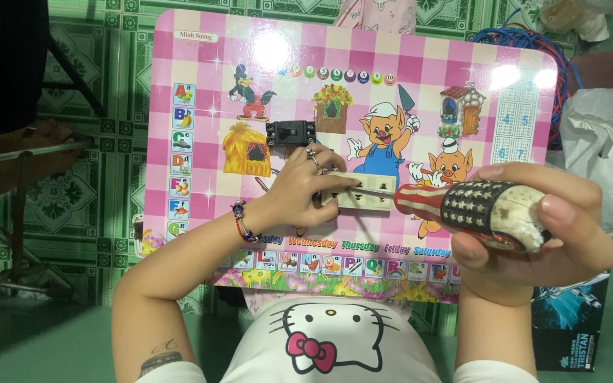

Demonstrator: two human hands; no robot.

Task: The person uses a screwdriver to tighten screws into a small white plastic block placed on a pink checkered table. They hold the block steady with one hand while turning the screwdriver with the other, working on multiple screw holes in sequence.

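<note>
The cream socket strip (358,191) is pinned on the pink bench (200,71) by the left hand (299,195), while a screwdriver (462,206), clasped in the right hand (533,234), is being seated; turning seems due next

Home setting, work done at floor level. Green patterned floor tiles (118,42) all around. Child's pink picture lap table (200,106) serves as bench. Tangle of blue and red wire (533,39), white plastic bag (604,142), metal chair legs (8,234) nearby. Domestic, not a workshop.
</note>
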